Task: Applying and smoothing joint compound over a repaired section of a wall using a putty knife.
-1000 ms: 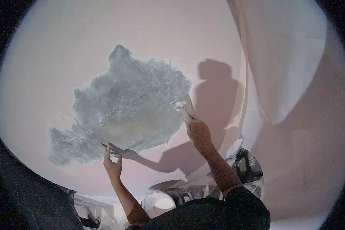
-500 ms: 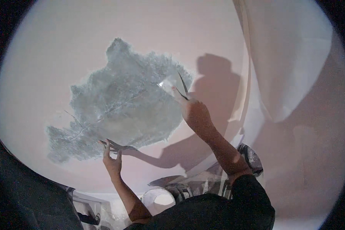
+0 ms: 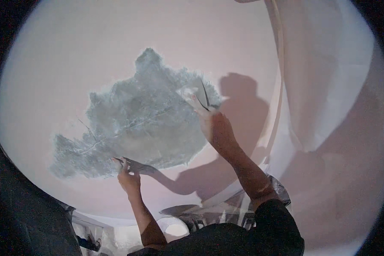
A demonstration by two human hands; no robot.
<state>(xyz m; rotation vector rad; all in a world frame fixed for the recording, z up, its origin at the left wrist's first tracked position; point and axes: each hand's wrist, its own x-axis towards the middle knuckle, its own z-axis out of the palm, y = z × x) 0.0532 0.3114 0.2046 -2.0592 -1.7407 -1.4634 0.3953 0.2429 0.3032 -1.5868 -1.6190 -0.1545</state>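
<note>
A wide grey patch [image 3: 132,115] with ragged, whitish edges and a thin crack line spreads over the pale pink wall [image 3: 64,64]. My right hand [image 3: 217,130] is closed around a putty knife [image 3: 203,91], whose blade lies against the patch's upper right part. Whitish material shows on the blade's left side. At the patch's lower edge is my left hand [image 3: 129,181], with fingers stretched up and apart and the tips at or very near the wall. I see nothing held in it.
A loose pale sheet [image 3: 328,77] hangs down the right side. Low in the view, a white round container [image 3: 175,228] stands beside dark, splattered things [image 3: 196,213] partly hidden by my body. Dark material [image 3: 30,213] fills the lower left. My shadow falls across the wall.
The view has shifted slightly, so the patch sits a bit differently. My right hand keeps the putty knife near the patch's right edge; the left hand's fingers are a little more bent.
</note>
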